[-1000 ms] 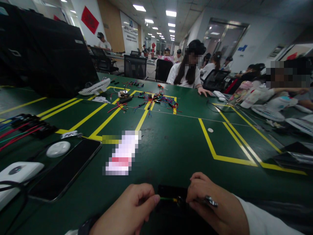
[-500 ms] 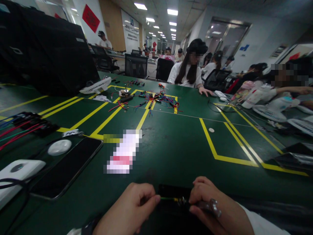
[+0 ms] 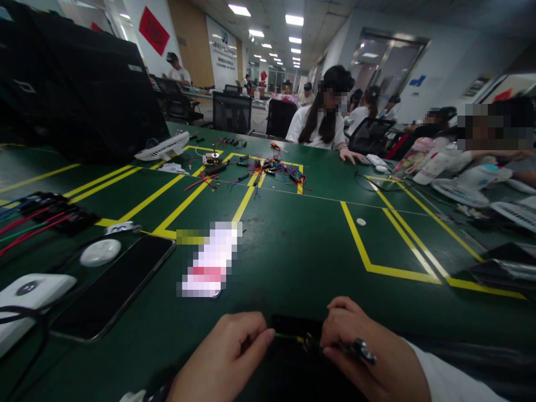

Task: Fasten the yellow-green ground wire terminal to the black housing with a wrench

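Low in the view, my left hand (image 3: pixel 228 354) is closed, with thumb and index finger pinching a thin green wire (image 3: pixel 287 336). The wire runs rightward to a small yellowish and metallic end (image 3: pixel 305 340) beside the fingertips of my right hand (image 3: pixel 360 346). That hand is also closed, around a small shiny metal tool (image 3: pixel 365 352) whose end sticks out on the right; its kind is not clear. Underneath lies a dark, flat surface (image 3: pixel 299 324), partly covered by my hands.
Two phones, one dark (image 3: pixel 119 285) and one lit (image 3: pixel 211 259), lie on the green table (image 3: pixel 293 251). Bundled wires (image 3: pixel 272 167) and a small motor (image 3: pixel 213 158) are farther back. Black parts with coloured wires (image 3: pixel 62 215) lie left. A co-worker (image 3: pixel 320 120) sits opposite.
The metal tool in my right hand has turned slightly, and its end sits a little lower. My right hand has shifted slightly; my left still pinches the green wire.
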Available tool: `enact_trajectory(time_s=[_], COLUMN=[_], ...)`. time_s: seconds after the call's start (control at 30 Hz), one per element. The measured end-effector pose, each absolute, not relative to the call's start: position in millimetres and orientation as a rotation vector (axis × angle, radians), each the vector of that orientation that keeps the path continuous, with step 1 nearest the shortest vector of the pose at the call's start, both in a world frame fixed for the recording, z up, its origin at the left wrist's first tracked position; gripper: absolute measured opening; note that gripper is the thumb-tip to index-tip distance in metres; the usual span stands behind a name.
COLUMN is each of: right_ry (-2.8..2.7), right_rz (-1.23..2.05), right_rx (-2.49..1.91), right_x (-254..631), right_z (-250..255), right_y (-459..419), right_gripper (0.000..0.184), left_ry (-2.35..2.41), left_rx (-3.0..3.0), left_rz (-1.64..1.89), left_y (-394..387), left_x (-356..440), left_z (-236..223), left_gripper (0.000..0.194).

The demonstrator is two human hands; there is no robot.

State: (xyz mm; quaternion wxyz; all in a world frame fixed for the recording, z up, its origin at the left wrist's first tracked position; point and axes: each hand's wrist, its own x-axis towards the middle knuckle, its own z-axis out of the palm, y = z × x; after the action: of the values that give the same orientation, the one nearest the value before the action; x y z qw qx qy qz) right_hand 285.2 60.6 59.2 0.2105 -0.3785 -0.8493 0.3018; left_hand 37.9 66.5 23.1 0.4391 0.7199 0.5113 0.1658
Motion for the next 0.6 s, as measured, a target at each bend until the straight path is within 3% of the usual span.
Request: enact_trajectory(time_s=[0.6], right_ry=[-2.305], right_rz=[0.737], right_rx=[-1.206], right_x=[290], right_z=[41], right_y=[49], right_gripper=[0.009], left_ry=[1.249], left_rx=[1.913], left_rz=[0.394], left_y=[66], left_x=[38], left_z=[16], left_gripper=[0.035])
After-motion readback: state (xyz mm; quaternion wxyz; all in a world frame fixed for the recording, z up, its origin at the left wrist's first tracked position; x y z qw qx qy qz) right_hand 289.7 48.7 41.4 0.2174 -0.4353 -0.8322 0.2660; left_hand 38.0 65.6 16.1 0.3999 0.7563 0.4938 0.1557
